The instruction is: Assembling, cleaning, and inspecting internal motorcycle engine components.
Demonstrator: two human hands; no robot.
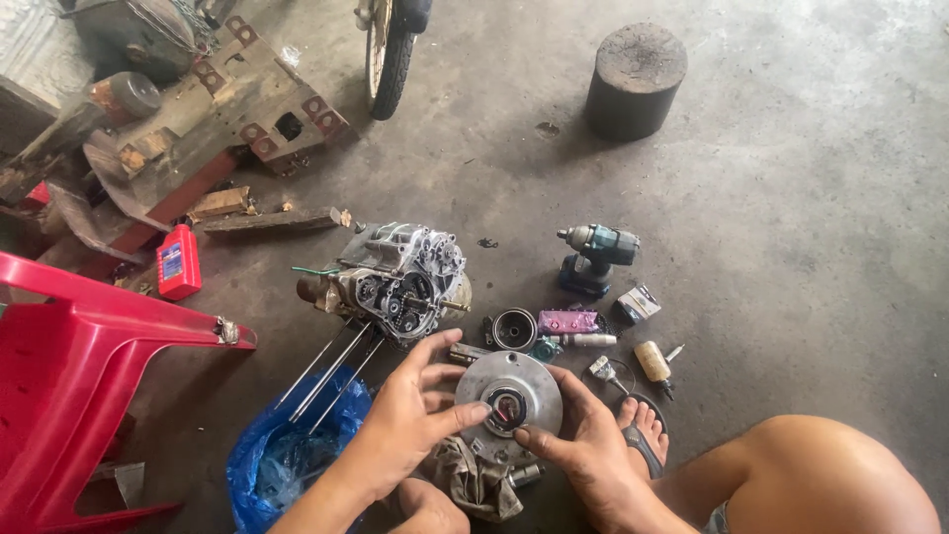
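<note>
My left hand [410, 415] and my right hand [583, 445] both grip a round grey metal disc part [514, 381] with a dark hub at its middle. My left thumb and my right thumb press at the hub. Under the disc lies a dirty rag [474, 485]. Just beyond my left hand sits an opened motorcycle engine case [400, 277] with gears showing and long studs pointing toward me.
A cordless impact wrench [598, 252], a small round housing [514, 328], a purple part [566, 321] and small tools lie on the concrete. Red plastic chair [69, 366] at left, blue bag [292, 455], red bottle [179, 261], dark cylinder block [635, 79], a wheel [388, 54]. My bare knee [820, 475] and sandalled foot [643, 430] are at right.
</note>
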